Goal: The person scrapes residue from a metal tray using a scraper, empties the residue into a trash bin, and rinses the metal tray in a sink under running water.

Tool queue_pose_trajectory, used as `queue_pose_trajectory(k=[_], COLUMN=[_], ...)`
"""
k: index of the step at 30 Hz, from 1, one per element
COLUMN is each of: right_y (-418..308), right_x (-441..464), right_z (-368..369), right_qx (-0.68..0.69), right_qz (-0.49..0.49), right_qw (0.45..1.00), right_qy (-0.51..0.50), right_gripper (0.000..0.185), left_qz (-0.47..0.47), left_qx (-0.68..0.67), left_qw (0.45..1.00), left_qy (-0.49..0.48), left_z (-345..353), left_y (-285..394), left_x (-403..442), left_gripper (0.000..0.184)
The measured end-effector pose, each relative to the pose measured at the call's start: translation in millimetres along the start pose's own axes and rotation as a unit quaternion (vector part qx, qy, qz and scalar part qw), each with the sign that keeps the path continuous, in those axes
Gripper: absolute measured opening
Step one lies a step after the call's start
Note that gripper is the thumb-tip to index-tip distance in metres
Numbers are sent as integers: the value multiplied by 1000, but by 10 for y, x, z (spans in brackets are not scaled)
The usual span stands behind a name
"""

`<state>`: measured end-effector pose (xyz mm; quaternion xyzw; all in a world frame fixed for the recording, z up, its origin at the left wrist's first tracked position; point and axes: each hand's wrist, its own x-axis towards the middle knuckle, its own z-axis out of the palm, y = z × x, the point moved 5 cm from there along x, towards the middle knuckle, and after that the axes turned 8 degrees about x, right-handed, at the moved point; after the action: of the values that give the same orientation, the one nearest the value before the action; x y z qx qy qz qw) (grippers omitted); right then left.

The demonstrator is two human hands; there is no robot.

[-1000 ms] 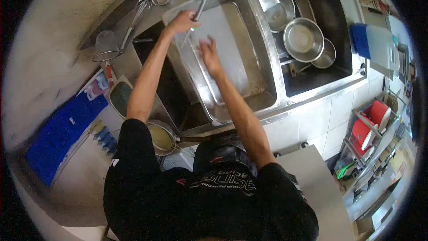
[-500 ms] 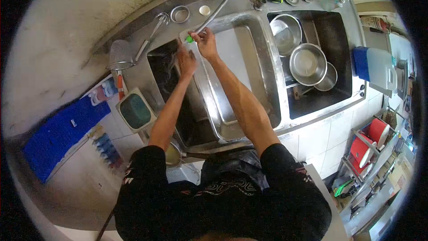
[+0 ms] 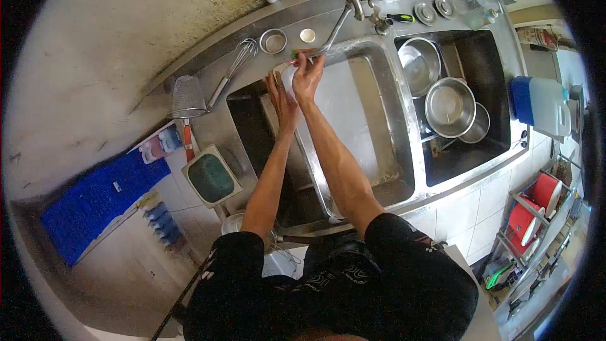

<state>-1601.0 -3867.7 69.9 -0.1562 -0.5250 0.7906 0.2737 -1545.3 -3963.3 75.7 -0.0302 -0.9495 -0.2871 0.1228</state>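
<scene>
A large rectangular metal pan (image 3: 404, 151) lies over the sink, with a pale, whitish area across its inside. My right hand (image 3: 307, 81) is closed around the lower end of the faucet spout (image 3: 339, 30), above the pan's far left corner. A small green piece (image 3: 295, 55) shows beside those fingers; whether it belongs to the spout I cannot tell. My left hand (image 3: 284, 104) is open at the pan's left rim, fingers stretched out and pointing away from me.
In the right basin (image 3: 486, 164) are several metal bowls (image 3: 450, 107). Along the back ledge sit a whisk (image 3: 243, 57), a small metal ring-shaped dish (image 3: 273, 41) and a white cup (image 3: 307, 35). A strainer (image 3: 189, 95) and green-bottomed container (image 3: 211, 177) are left; a jug (image 3: 541, 106) stands right.
The view has shifted, so the sink appears lower and further right. My left hand, blurred before, now has its fingers extended along the pan's rim. My right hand remains at the spout's end.
</scene>
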Motion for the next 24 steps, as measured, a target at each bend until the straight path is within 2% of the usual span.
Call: queue_pose_trajectory(k=[2,4,5,7,8,10,14,17,19,20,22,23,24], right_y=[1,-94,-166,-216,-205,-231,-281,-177,232,224,110,92,-65], right_x=[15,43,57,129,173,250,289,314,305,290,211,160,19], right_z=[-74,-157,-193,-309,-375,-442,-640,-838,-1104,-1211,-1528,-1745,-1868], right_qx=[-26,-79,-83,-38,-44,-127,-208,-222,-210,-216,-140,-284,-415], right_qz=[-32,-66,-69,-17,-22,-83,-119,-111,23,25,-4,23,-87], right_qw=[999,995,994,999,999,987,969,965,956,955,982,954,898], right_qy=[18,-5,-9,-7,-12,-46,-59,-84,-204,-204,-129,-96,-122], right_gripper=[17,15,15,16,16,15,11,10,12,12,15,24,30], left_qz=[-24,-15,-18,11,8,65,89,113,163,161,167,166,162], left_qx=[-12,103,97,183,176,179,166,141,110,105,34,33,47], left_qw=[999,993,994,976,978,971,975,973,970,971,976,976,975], left_qy=[-21,-47,-45,-117,-114,-148,-121,-143,-143,-145,-134,-135,-146], left_z=[6,-4,-39,-37,-59,-32,91,361,542,529,465,440,402], left_y=[-18,16,50,158,189,261,303,381,452,488,561,585,609], left_x=[-21,6,21,49,61,86,286,433,466,458,447,391,275], left_gripper=[68,73,73,78,78,78,79,80,78,78,74,74,73])
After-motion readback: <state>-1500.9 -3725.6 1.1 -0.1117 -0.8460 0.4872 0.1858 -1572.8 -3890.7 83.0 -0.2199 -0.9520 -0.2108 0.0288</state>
